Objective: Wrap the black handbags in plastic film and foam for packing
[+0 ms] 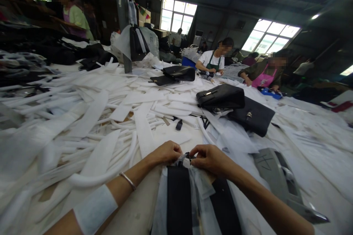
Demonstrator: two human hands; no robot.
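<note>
Head camera view: a black bag [179, 200] with smooth, strap-like panels is lying at bottom centre, directly below both hands. The left hand [170, 152] is pinching crinkled translucent film [181, 159]; the right hand [211, 158] is pinching a small dark fitting [188, 155]. White foam pieces [96, 180] are curving across the counter [132, 209]. The frame is cutting off the bag's lower end; fingers are partly hiding the fitting.
</note>
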